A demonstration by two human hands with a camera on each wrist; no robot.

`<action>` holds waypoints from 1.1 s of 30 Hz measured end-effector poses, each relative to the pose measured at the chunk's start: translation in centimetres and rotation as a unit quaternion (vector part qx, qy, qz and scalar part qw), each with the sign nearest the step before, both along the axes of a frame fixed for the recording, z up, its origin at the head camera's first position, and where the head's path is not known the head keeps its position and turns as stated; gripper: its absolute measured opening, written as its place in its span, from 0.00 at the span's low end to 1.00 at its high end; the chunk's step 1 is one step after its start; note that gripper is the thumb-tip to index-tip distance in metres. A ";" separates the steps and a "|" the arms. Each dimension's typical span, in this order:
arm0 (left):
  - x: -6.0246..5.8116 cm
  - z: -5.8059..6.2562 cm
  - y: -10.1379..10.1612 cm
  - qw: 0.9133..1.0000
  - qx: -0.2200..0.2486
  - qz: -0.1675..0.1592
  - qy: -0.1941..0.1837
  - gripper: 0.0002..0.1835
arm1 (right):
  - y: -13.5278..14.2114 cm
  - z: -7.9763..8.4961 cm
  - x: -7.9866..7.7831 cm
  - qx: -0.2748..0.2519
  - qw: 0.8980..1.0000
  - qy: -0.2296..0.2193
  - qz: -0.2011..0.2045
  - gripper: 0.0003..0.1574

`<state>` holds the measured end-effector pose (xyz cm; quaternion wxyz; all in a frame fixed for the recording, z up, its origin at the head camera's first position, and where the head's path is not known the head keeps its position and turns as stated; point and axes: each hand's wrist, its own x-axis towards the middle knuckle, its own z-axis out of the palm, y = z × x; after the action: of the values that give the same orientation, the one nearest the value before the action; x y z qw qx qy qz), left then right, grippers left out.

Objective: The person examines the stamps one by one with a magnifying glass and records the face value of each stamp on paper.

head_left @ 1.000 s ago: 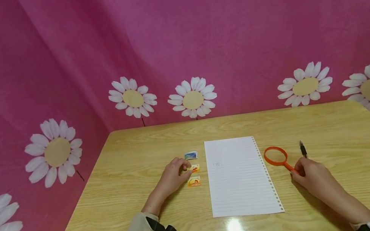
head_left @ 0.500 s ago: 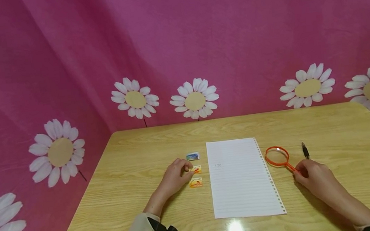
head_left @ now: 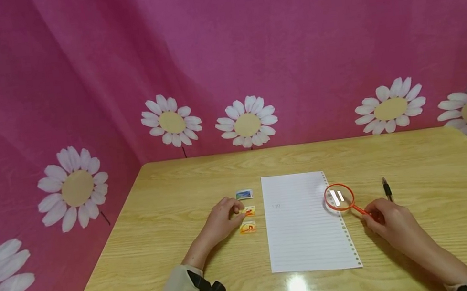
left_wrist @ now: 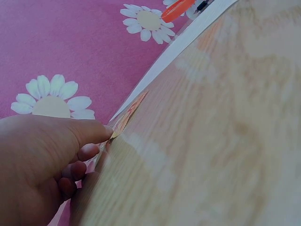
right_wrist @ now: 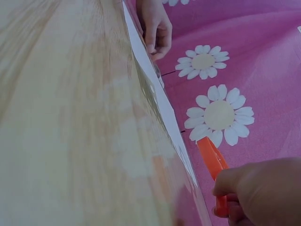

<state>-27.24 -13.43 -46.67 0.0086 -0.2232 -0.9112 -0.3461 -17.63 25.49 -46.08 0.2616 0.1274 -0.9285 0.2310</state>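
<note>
My right hand grips the handle of an orange-rimmed magnifying glass; in the right wrist view the orange rim shows edge-on, above the table. Its lens overlaps the punched right edge of a lined sheet of paper, with two bright reflections in it. Left of the sheet, three small stamp-like pictures form a column: a blue one, a yellow-red middle stamp and a yellow-orange one. My left hand pinches the left edge of the middle stamp between thumb and fingers, which partly hide it.
A black pen lies beyond my right hand, its near end hidden behind the hand. Faint writing is on the paper's upper left. The wooden table ends at a pink flowered cloth.
The magnifying glass has swung left in my right hand, from beside the paper to over its right edge, and reflections have appeared in the lens. My left hand stays at the middle stamp.
</note>
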 end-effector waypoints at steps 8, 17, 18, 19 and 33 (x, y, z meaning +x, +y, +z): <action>-0.2 -0.1 -0.2 1.000 -0.002 0.000 0.000 0.05 | -0.2 0.0 -0.2 0.003 1.000 -0.004 0.001 0.13; -0.1 0.0 -0.2 1.000 -0.009 0.000 0.003 0.05 | -0.3 -0.1 -0.6 0.006 1.000 -0.001 0.012 0.14; -0.1 0.0 -0.2 1.000 -0.010 -0.001 0.003 0.06 | -0.4 -0.2 -0.6 0.005 1.000 -0.002 0.013 0.14; 0.0 0.0 -0.2 1.000 -0.011 -0.001 0.003 0.06 | -0.4 -0.2 -0.6 0.004 1.000 -0.003 0.014 0.14; 0.0 0.1 -0.1 1.000 -0.014 -0.006 -0.001 0.06 | -1.5 -0.4 -0.9 0.011 0.999 0.023 0.030 0.15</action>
<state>-27.26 -13.54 -46.59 0.0024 -0.2285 -0.9147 -0.3333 -18.48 24.00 -46.46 0.2740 0.1632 -0.9205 0.2259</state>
